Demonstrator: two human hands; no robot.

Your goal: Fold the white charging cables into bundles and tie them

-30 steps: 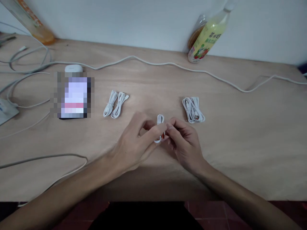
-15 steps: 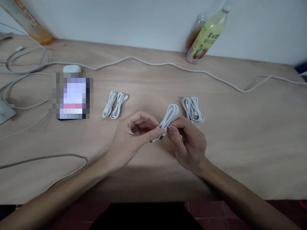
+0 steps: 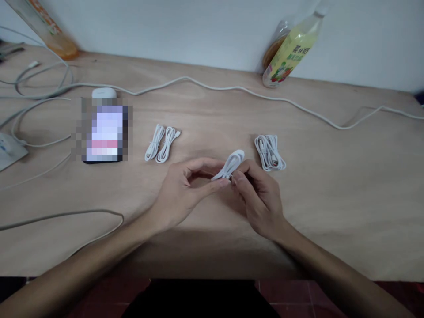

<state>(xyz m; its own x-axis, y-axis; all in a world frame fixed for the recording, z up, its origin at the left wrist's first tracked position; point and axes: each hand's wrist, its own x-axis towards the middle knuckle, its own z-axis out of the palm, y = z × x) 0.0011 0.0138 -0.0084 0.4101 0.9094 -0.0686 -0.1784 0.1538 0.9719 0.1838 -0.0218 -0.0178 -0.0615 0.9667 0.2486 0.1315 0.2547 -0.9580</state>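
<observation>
A coiled white charging cable (image 3: 231, 163), bound at its middle, is held above the table between both hands. My left hand (image 3: 182, 190) grips it from the left, thumb in front and fingers behind. My right hand (image 3: 261, 194) is closed, with thumb and forefinger pinched at the bound middle from the right; the tie itself is too small to make out. The cable's plug ends are mostly hidden by my fingers. Two bundled white cables (image 3: 162, 143) lie side by side to the left. Beyond my right hand rest more bundled white cables (image 3: 270, 152), close together.
At the left are a blurred-out phone (image 3: 104, 134), a white earbud case (image 3: 104, 93), loose cables and a white power strip (image 3: 11, 150). A long white cord (image 3: 212, 88) runs across the back. A yellow drink bottle (image 3: 291, 53) and an orange one (image 3: 62, 46) stand by the wall.
The held cable has tilted, and its plug ends, which showed below my left thumb, are now covered. Both hands stay close together; the whole view has shifted slightly.
</observation>
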